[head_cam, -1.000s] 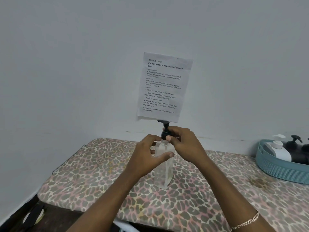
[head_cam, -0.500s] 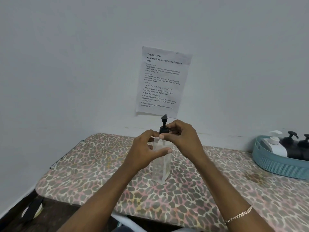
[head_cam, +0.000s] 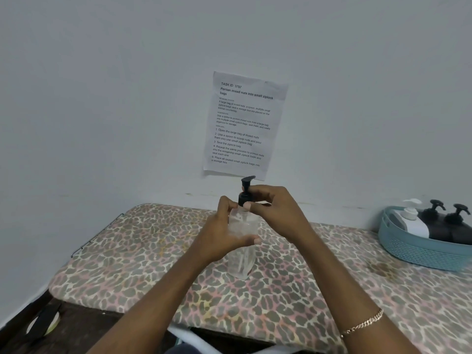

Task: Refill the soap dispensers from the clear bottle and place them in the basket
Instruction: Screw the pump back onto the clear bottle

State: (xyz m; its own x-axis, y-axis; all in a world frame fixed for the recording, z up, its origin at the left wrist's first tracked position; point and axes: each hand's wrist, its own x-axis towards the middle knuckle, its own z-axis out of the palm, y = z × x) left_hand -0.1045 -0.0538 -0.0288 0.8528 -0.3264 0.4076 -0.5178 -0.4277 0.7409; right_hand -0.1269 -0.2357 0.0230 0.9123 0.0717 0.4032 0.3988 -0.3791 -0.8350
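**Clear bottle** [head_cam: 241,249] upright on the leopard-print table cover [head_cam: 153,251], close to the wall. The left hand [head_cam: 224,233] wraps the bottle's body, thumb across the front. This is judged a steadying hold that keeps the body from turning. The right hand [head_cam: 275,213] pinches the collar of the black pump [head_cam: 245,191] at the bottle's neck, fingers curled round it. The grip suits twisting the pump, though whether on or off cannot be told.

Right of the bottle and well apart from it lies the blue basket [head_cam: 419,249], holding a leaning white dispenser [head_cam: 413,221] and two black dispensers [head_cam: 441,223]. Behind the bottle, a printed sheet [head_cam: 242,123] hangs on the wall.

Obstacles toward the basket, as judged — its raised rim, and the pump heads already standing inside. On the bottle's near side the right forearm, with its bracelet [head_cam: 362,323], crosses the cover.
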